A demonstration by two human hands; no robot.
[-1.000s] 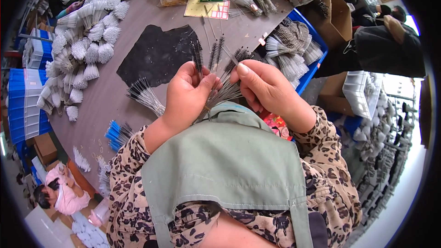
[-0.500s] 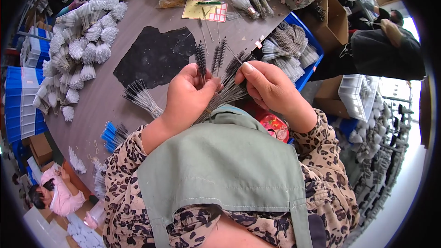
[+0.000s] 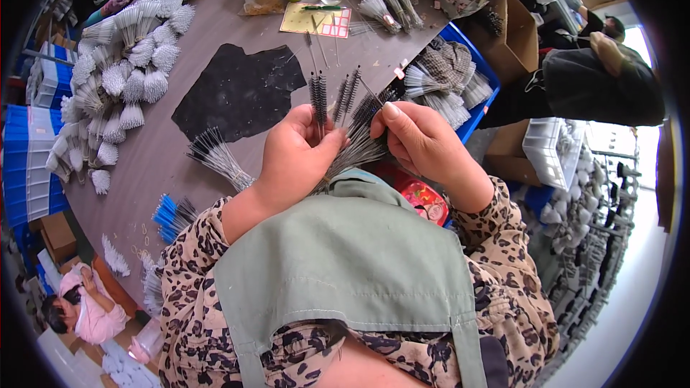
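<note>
At the centre of the frame, the left hand (image 3: 295, 154) has its grip closed around a fanned bunch of thin wire brushes (image 3: 345, 122), dark bristle tips pointing up over the grey table (image 3: 180, 151). The right hand (image 3: 420, 140) pinches into the fan's right side, seemingly sorting. Judged from this, the next move calls for separating single stems cleanly without loosening the bunch.
</note>
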